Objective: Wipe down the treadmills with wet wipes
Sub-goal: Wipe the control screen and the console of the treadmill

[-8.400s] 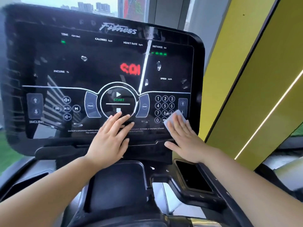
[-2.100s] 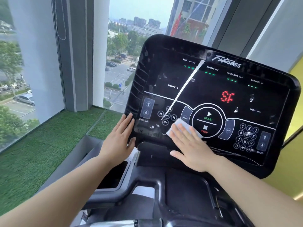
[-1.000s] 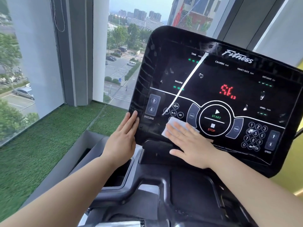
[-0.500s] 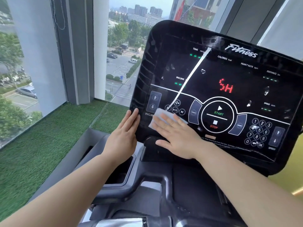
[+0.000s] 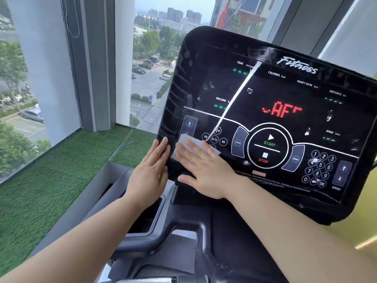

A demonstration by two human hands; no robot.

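**Flat hand, wet wipe, bottom left of the screen**

I look down through the head camera and see both of my hands on the big, black, shiny treadmill panel [image 5: 265, 88].

My right hand [image 5: 206, 174] lies flat, with its fingers straight and spread a little. It presses the small, white, square wet wipe [image 5: 184, 139] onto the glass. The wipe sits in the bottom left part of the panel. It covers the lower part of the grey arrow key [image 5: 189, 124] and touches the little round music keys [image 5: 214, 138]. Only its top edge and two corners peek out past my fingers.

My left hand [image 5: 149, 170] is flat too, with its fingers straight and close together. Its fingertips rest on the left edge of the panel. It holds nothing. The two hands are side by side with only a thin gap between them.

Red glowing letters [image 5: 282, 112] shine in the middle of the panel. Under them is the round white ring with START and STOP [image 5: 268, 148]. The white number keys [image 5: 321, 167] are at the right. Small water drops [image 5: 250, 90] sit on the glass, and a bright white line [image 5: 236, 99] slants across it.

Below my left wrist is a dark, grey-rimmed cup pocket [image 5: 146, 217]. To the left lies green fake grass [image 5: 51, 180] beside a tall glass window [image 5: 151, 58] with trees, cars and buildings outside. A yellow wall [image 5: 363, 221] shows at the right.
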